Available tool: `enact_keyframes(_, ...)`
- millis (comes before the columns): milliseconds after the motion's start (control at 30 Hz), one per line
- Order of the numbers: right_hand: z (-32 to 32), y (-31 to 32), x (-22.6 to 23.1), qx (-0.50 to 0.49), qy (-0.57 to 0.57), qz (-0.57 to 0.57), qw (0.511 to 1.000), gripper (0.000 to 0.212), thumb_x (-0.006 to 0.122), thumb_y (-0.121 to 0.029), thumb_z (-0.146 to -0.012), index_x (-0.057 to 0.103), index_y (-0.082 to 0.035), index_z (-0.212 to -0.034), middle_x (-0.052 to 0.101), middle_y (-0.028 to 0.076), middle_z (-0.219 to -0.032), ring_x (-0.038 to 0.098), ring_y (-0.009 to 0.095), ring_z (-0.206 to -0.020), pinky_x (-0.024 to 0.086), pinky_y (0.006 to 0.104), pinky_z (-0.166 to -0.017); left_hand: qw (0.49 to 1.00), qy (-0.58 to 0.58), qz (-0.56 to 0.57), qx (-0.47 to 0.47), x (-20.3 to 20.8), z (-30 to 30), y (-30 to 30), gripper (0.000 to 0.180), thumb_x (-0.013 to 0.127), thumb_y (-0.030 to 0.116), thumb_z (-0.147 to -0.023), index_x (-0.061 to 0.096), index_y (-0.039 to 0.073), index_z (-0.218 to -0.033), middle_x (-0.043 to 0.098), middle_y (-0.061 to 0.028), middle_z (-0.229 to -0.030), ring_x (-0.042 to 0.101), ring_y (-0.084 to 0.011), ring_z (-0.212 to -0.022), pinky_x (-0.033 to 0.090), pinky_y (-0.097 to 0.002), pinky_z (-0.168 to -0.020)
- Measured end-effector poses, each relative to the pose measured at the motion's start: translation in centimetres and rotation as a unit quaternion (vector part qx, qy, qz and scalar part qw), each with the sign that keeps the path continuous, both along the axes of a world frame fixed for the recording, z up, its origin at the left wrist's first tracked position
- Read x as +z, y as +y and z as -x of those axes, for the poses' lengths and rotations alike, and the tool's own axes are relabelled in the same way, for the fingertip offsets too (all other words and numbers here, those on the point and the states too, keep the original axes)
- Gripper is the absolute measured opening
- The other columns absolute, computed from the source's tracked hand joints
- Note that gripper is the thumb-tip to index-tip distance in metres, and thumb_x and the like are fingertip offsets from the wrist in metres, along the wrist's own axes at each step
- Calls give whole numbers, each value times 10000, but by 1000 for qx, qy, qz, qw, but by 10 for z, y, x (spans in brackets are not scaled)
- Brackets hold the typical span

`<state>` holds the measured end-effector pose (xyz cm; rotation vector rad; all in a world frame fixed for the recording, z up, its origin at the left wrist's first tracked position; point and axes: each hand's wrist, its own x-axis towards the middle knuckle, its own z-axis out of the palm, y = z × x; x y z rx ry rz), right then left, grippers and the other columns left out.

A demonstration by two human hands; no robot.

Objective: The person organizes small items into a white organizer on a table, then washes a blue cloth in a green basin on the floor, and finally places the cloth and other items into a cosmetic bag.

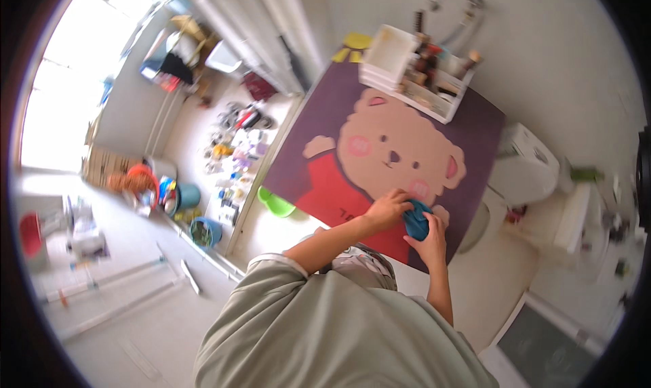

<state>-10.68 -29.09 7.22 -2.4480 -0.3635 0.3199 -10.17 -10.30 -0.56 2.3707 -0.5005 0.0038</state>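
Here's the table, the biggest thing in front of this person, its dark cover spread wide with a large teddy bear in a red top. Up at the far side stands a white storage box, one compartment bare-looking, the others crowded with small bottles and jars, and it's well apart from the action. Down off the table's left edge, a bright green basin sits low.

Now to the hands, both over the near part of the cover! The left hand comes in from the left, knuckles up, fingertips at the cloth's upper left edge; with the blur there, I can't tell whether they pinch it or merely rest on it. The right hand is curled, thumb on the near side, fingers round the right side, gripping the fabric between them.

And the smallest piece, the blue cloth, bunched up right between the two! It lies to the right of the left fingertips and just up and left of the right palm, its longer axis running roughly away from the body. Both hands touch it, but the right wraps more of it.
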Motion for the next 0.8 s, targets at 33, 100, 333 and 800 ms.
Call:
enact_keyframes(33, 3, 3, -11, 7, 12, -6, 1000, 580, 789, -161, -689, 519, -86, -1196, 545, 161, -1131, 527, 368, -1085, 456, 413, -911, 999, 30, 3, 9, -1, 0, -3, 389, 663, 94, -707, 612, 121, -1091, 578, -70, -1197, 481, -283, -1187, 458, -387, -947)
enact_keyframes(100, 7, 6, -33, 13, -1, -40, 999, 585, 779, -145, -698, 505, -61, -1208, 554, 164, -1128, 540, 358, -1069, 448, 410, -916, 995, 92, 22, 40, 18, 4, 3, 294, 601, 68, -769, 609, 115, -1059, 618, -62, -1088, 535, -273, -1121, 486, -375, -891)
enact_keyframes(333, -12, 58, -10, 99, 51, -54, 992, 417, 620, -137, -853, 498, -67, -1246, 550, 192, -1241, 533, 372, -1143, 446, 430, -920, 945, 135, 146, 260, 46, 47, 40, 352, 598, 78, -793, 571, 90, -1144, 623, -108, -1074, 579, -299, -1050, 480, -391, -899)
enact_keyframes(800, 43, 204, -42, 93, -55, -135, 985, 318, 584, -163, -913, 493, -23, -1184, 582, 147, -1120, 583, 274, -1015, 450, 368, -874, 927, 106, 251, 258, 34, 167, 152, 875, 655, 97, -805, 129, 155, -1502, 206, -199, -1518, 396, -399, -1282, 387, -418, -1037)
